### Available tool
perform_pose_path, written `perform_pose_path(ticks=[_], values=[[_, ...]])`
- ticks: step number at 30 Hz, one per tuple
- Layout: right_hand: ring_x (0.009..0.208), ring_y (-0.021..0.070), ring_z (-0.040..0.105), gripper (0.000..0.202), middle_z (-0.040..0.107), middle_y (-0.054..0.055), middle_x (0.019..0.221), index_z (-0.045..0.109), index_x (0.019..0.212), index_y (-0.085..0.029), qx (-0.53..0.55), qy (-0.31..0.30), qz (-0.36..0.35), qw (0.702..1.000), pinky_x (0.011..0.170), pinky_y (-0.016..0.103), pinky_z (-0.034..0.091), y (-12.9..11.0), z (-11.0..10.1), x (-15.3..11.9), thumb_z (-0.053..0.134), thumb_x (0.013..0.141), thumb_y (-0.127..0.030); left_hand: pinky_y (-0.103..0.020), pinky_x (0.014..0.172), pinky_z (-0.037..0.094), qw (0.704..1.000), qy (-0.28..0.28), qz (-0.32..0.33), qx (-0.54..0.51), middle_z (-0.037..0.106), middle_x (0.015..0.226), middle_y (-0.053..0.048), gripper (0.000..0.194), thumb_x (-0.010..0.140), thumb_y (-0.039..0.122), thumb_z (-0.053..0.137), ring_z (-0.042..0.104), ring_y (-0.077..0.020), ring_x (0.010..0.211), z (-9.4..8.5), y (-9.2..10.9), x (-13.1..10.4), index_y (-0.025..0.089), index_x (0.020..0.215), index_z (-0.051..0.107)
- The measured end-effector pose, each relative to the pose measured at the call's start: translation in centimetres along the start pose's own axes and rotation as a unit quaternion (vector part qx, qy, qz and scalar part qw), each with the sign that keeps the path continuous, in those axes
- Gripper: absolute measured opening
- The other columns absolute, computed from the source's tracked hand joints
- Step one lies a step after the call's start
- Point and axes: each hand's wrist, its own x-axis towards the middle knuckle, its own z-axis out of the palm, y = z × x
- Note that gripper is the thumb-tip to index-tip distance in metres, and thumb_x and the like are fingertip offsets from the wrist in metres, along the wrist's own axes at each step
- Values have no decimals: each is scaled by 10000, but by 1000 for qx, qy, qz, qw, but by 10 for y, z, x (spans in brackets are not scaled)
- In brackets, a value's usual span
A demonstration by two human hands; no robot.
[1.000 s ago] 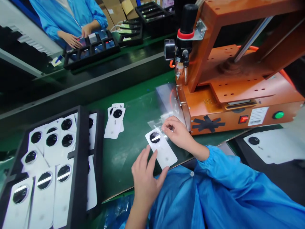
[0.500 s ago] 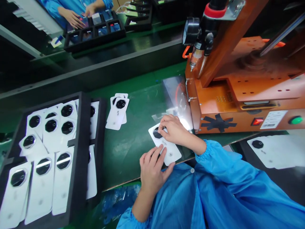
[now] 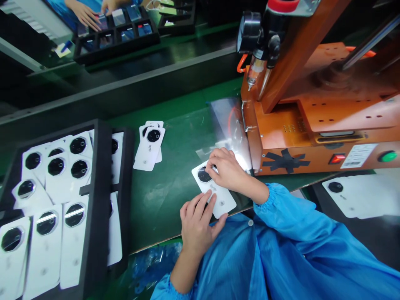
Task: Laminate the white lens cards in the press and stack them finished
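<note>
A white phone back cover (image 3: 222, 202) with a black, silver-rimmed camera disc lies on the green table near its front edge, tilted to the left. The fingers of my left hand (image 3: 197, 221) are spread, with their tips resting on the cover's lower left side. Above the cover's upper right part, my right hand (image 3: 225, 167) is curled with thumb and forefinger pinched beside the camera disc (image 3: 204, 174). Whatever those fingers hold, if anything, is too small or hidden to name.
Left stands a black tray (image 3: 99, 200) of similar white covers. A small stack of covers (image 3: 150, 151) lies behind. An orange press machine (image 3: 287, 143) stands right, with more covers (image 3: 359, 196) below it. Across the partition, another person's hand (image 3: 86, 16) is over a black tray (image 3: 118, 48).
The view has shifted slightly, so most things sit a little farther left in it. Both hands keep nearly the same pose on the cover.
</note>
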Motion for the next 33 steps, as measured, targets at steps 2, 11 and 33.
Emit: perform_pose_path(ticks=[2,11,33], values=[[965,220,491,160,625,56,989,680,773,-184,-2,-2,1,1000,830,375,298,1,0,0,634,925,-192,-454,994,390,1000,-2,-1,-1,679,1356,-115,542,857,416,749,616,-298,1191,0,0,1,220,1345,617],[977,227,491,164,619,58,998,674,785,-189,-14,6,-3,1000,821,381,297,4,2,-1,619,940,-206,-455,1003,390,1000,-5,-4,-2,669,1370,-115,557,855,413,747,610,-304,1205,1,0,0,239,1367,609],[1032,267,515,161,640,106,1107,632,1102,-171,-83,72,-39,993,858,407,335,-3,-5,-9,601,953,-225,-463,980,407,1000,-3,0,-4,671,1364,-126,526,856,413,755,629,-312,1198,0,0,0,233,1333,626]])
